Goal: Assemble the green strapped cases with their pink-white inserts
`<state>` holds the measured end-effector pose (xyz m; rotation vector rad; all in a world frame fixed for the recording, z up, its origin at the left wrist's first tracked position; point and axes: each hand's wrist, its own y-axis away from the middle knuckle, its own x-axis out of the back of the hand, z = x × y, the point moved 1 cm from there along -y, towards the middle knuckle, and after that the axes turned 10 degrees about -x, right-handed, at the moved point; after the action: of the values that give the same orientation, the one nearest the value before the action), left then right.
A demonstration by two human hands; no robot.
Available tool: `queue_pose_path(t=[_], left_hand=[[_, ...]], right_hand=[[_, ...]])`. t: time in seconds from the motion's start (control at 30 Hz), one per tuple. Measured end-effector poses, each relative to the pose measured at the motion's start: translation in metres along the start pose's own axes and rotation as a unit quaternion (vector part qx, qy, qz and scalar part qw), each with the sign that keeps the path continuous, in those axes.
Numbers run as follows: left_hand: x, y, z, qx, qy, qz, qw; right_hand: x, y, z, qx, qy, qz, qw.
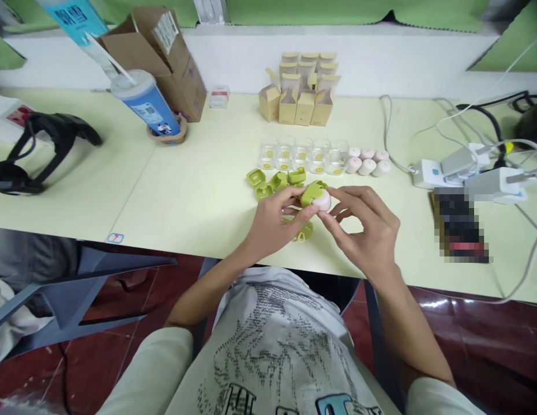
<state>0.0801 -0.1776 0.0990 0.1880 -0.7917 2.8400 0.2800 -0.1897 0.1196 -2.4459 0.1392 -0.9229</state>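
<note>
Between my fingertips, above the front part of the table, a green plastic cover (309,195) sits against a pale pink rounded piece (322,202). My left hand (274,222) pinches the green cover from the left. From the right, the thumb and fingers of my right hand (365,233) grip the pink piece. Several more green plastic covers (256,178) lie just behind my left hand. Below the held pieces, another green part (305,231) rests on the table, partly hidden by my left hand.
Clear containers (301,154) with yellow stickers stand in rows, beside several pale pink pieces (367,166). Open small cardboard boxes (305,109) stand behind. A blue cup (147,106) and black headset (52,138) are left; a power strip (428,173) and phone (458,225) right.
</note>
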Motion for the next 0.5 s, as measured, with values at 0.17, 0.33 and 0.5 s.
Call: queue_pose_path(t=[0.17,0.33,0.5], left_hand=[[0.006,-0.004,0.001,0.040,0.044,0.027,0.998],[0.011,-0.004,0.002,-0.005,-0.070,0.024,0.997],[0.016,-0.003,0.005,-0.065,-0.165,-0.020,0.984]], right_hand=[[-0.016,0.007,-0.006,0.071,0.006,0.025,0.997],[-0.021,0.009,-0.004,0.084,0.027,-0.006,0.996],[-0.018,0.008,-0.006,0.086,0.025,-0.015,0.996]])
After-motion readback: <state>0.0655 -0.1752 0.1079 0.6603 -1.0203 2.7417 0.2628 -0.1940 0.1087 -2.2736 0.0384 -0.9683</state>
